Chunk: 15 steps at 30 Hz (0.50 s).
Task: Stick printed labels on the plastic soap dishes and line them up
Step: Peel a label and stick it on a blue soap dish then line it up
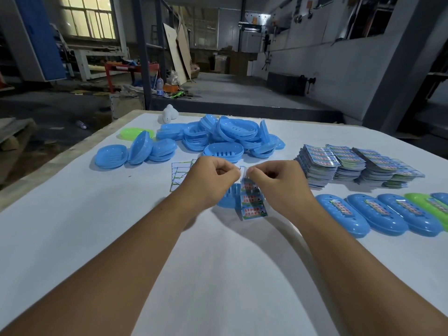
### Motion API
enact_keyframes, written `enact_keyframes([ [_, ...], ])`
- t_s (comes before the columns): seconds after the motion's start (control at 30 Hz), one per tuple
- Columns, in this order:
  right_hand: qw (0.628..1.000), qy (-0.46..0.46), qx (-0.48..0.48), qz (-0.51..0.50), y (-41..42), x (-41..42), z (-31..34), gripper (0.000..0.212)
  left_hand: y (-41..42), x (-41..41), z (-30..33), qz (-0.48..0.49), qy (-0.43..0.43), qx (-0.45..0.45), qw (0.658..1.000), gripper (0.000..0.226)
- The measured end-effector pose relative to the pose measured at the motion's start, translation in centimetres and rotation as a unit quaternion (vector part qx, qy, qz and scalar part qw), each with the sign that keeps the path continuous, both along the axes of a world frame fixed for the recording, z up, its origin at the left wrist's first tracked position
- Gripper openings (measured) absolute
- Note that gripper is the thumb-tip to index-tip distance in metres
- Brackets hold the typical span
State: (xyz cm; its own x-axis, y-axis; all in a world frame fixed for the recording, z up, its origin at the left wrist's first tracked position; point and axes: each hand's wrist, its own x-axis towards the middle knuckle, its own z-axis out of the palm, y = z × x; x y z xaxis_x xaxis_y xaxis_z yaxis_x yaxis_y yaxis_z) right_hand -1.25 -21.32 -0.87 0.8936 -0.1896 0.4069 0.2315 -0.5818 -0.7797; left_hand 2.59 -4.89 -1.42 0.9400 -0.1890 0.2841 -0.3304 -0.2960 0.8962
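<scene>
Soap dishes, oval and of glossy plastic, lie in three groups on a white table point(218, 275). The largest group is a loose pile point(225, 138) of blue dishes at the far middle, some on edge, some nested, their slotted floors showing; a few more blue dishes point(135, 151) and one green dish point(135, 133) lie to its left. A row point(388, 214) of dishes stands along the right side, touching side by side, blue with one green, each bearing a printed strip along its top; the row runs out of view at the right edge. One blue dish point(228, 197) lies near the middle, partly hidden behind the hands. Stacks of labels point(358, 166), fanned and leaning, sit between the pile and the row. Spent backing sheets point(179, 175) lie just left of the left wrist. A small white object point(168, 113) stands near the far edge.

The left hand point(213, 175) and right hand point(274, 177) meet above the single dish, fingers curled, each pinching the top of a label strip point(252, 200) that hangs down between them, printed in red, blue and green. Whether backing is coming away cannot be told.

The near half of the table is bare white surface, crossed only by the two forearms. The left edge runs diagonally; beyond the far edge is a workshop floor.
</scene>
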Motion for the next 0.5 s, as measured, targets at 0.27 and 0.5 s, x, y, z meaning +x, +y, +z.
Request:
enact_keyframes([
  [0.27,0.998,0.044,0.030,-0.044,-0.4,0.2,0.2,0.027,0.1,0.3,-0.1,0.067,0.002,0.047,0.997,0.023],
  [0.5,0.994,0.059,0.024,-0.090,-1.3,0.6,0.1,0.037,0.6,0.1,0.5,0.123,0.026,0.111,0.986,0.023],
])
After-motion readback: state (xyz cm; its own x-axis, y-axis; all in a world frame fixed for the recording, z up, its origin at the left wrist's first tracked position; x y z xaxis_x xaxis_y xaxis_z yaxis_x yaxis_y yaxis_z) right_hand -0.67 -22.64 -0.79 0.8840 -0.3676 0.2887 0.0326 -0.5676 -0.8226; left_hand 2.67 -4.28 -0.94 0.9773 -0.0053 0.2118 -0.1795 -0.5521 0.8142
